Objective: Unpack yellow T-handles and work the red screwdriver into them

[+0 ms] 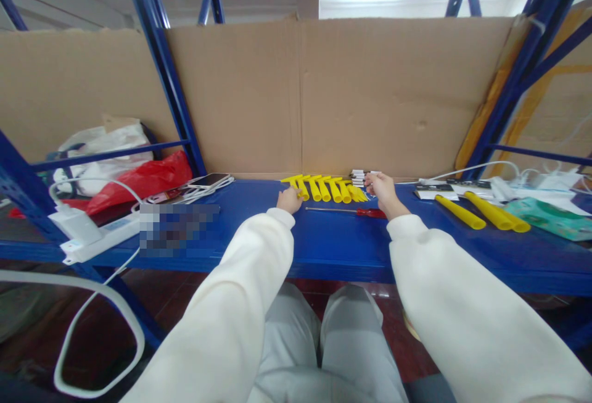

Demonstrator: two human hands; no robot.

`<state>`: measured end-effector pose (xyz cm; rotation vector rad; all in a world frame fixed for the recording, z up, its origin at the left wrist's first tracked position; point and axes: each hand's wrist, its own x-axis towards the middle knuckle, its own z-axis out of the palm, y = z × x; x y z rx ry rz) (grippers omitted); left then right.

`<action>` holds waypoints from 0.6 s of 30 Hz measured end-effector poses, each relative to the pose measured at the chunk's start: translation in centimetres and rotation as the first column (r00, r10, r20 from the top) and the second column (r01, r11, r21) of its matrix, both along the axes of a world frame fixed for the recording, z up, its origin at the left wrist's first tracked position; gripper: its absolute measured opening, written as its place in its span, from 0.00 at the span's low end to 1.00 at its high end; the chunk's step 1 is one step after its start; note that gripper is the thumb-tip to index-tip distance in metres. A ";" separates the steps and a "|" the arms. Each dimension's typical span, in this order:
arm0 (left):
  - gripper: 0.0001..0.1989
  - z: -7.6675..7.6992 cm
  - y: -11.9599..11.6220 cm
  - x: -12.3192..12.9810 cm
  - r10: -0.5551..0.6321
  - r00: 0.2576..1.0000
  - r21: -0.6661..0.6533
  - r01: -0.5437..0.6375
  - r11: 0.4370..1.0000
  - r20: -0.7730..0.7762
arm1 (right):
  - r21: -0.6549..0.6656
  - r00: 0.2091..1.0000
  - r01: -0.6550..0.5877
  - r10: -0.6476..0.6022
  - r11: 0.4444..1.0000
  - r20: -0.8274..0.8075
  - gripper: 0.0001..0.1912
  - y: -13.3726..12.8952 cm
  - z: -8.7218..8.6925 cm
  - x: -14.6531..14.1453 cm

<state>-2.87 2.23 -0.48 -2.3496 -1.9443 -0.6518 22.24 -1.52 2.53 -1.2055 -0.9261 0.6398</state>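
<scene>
Several yellow T-shaped plastic pieces [324,188] lie side by side in a row on the blue shelf. At the row's left end, my left hand [289,200] has its fingers closed on the nearest yellow T-shaped piece, partly hiding it. My right hand [383,194] is beyond the row's right end, fingers pinched together; what is between them is too small to name. Just left of those fingers is a stack of small black-and-white parts [357,177]. Small yellow pieces [357,194] lie beside it. A red-handled screwdriver [365,212] lies in front of the row, near my right wrist.
Yellow tapered tubes [460,212] and a green packet [548,218] lie to the right. On the left are a white power strip [106,233], a phone [211,179] with cables and a red bag [139,184]. A cardboard panel [370,94] stands behind.
</scene>
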 end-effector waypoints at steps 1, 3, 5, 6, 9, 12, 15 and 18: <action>0.19 0.0 0.0 0.0 0.002 1.000 -0.001 -0.002 1.000 0.001 | 0.000 1.000 0.000 0.000 1.000 -0.001 0.10 0.0 0.0 0.0; 0.19 0.0 -0.1 -0.1 0.004 1.000 -0.003 -0.004 1.000 0.009 | -0.001 1.000 0.001 -0.001 1.000 -0.002 0.10 -0.1 0.0 0.0; 0.19 0.0 -0.1 -0.1 0.004 1.000 -0.006 -0.004 1.000 0.019 | -0.007 1.000 0.003 -0.003 1.000 -0.001 0.10 -0.1 0.0 -0.1; 0.20 -0.1 -0.2 -0.1 0.005 1.000 -0.006 -0.005 1.000 0.025 | -0.009 1.000 0.003 -0.003 1.000 0.001 0.10 -0.1 0.0 -0.1; 0.22 0.0 -0.2 0.0 -0.004 0.998 0.015 0.004 1.000 0.059 | -0.009 1.000 0.007 -0.007 1.000 0.014 0.10 -0.2 0.2 0.0; 0.23 0.4 -0.3 0.1 -0.076 0.991 0.092 0.065 0.994 0.113 | -0.016 0.996 0.048 -0.047 0.999 0.082 0.10 -0.2 0.7 0.7; 0.22 0.8 -0.4 0.1 -0.150 0.976 0.178 0.122 0.976 0.157 | -0.042 0.930 0.201 -0.177 0.979 0.322 0.08 -0.3 1.0 2.6; 0.22 1.0 -0.6 0.1 -0.180 0.967 0.217 0.140 0.966 0.177 | -0.079 0.702 0.456 -0.303 0.887 0.645 0.03 -0.6 0.6 5.7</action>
